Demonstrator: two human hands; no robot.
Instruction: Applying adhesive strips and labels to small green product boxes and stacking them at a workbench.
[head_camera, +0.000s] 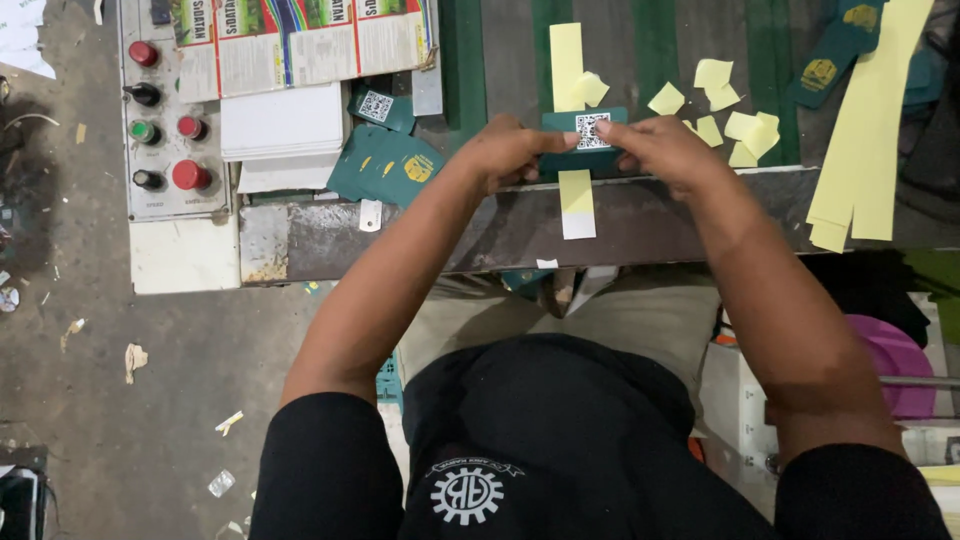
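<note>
Fingers of both hands closed on one dark green card, pinched at its two ends; white square sticker on its face, under the fingertips.

- Control panel, far left: grey box, red, green and black knobs in two columns.
- Printed cartons, flattened, just right of the panel, white sheets below them.
- Stack of green cards, fanned, yellow emblems, near the left hand.
- Left hand: gripping the card's left end, over the metal bench edge.
- Yellow backing strip: runs under the held card, hanging past the bench edge.
- Right hand: gripping the card's right end.
- Peeled yellow scraps, scattered just beyond the right hand.
- Long yellow strips, far right, draped over the bench edge, green cards above them.
</note>
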